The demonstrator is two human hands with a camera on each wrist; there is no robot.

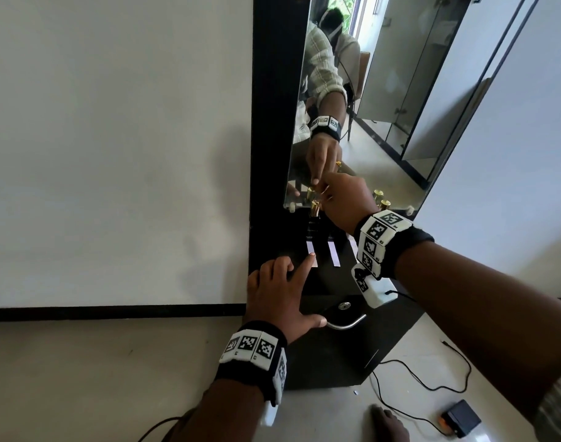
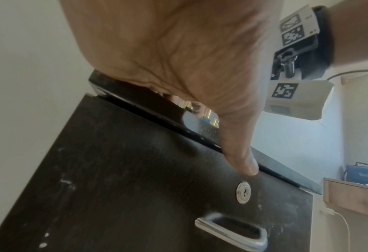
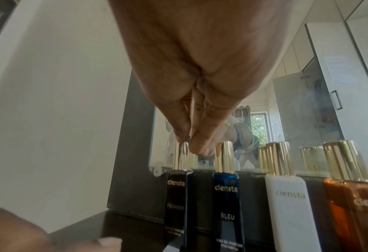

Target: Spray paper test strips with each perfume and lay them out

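Four gold-capped perfume bottles stand along the mirror: black (image 3: 176, 204), blue (image 3: 227, 213), white (image 3: 291, 213) and amber (image 3: 355, 214). My right hand (image 3: 188, 145) pinches the gold cap (image 3: 182, 156) of the black bottle (image 1: 313, 228) from above. Two pale paper strips lie on the black cabinet top in front of the bottles, one on the left (image 1: 406, 248) and one on the right (image 1: 429, 253). My left hand (image 1: 282, 288) presses its straight index finger on the near end of the left strip, thumb hanging over the cabinet front. The right hand hides the blue and white bottles in the head view.
The black cabinet (image 1: 336, 355) has a drawer front with a round lock (image 1: 346, 305) and a metal handle (image 1: 347, 323). The mirror (image 1: 384, 106) rises behind the bottles, and a white wall lies to the left. On the floor are a cable (image 1: 432, 384), a small black box (image 1: 460, 417) and a foot (image 1: 389, 424).
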